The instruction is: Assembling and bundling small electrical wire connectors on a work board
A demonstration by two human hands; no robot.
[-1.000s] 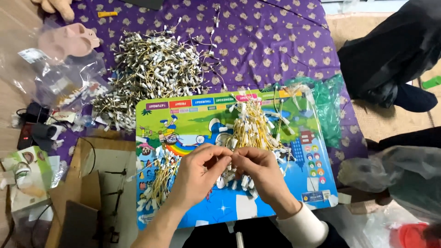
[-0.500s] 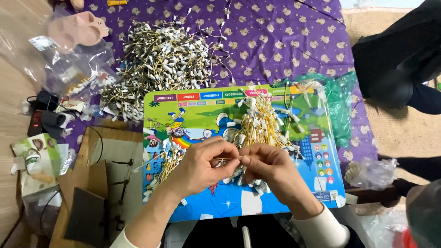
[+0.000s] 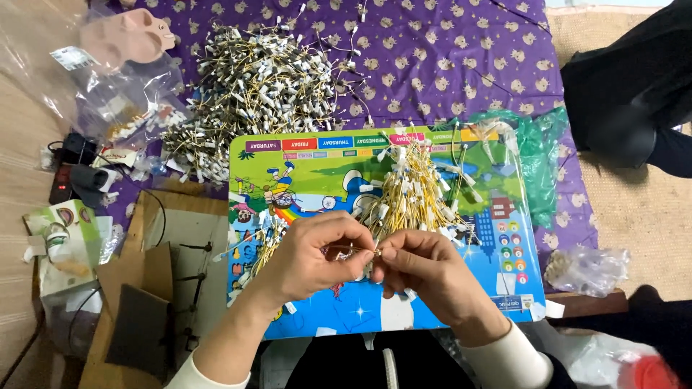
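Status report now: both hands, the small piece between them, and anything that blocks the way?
Left hand and right hand pinch one small yellow-wired piece together over the colourful board. Bundle of yellow wires just behind. Nothing blocks the hands.

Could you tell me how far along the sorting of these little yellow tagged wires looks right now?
Possibly done: a bundle of yellow wires lies gathered on the colourful board, with a smaller bunch at its left edge. In hand: the left hand and right hand pinch one small piece between their fingers. Left: the large loose heap on the purple cloth, apparently the bulk.
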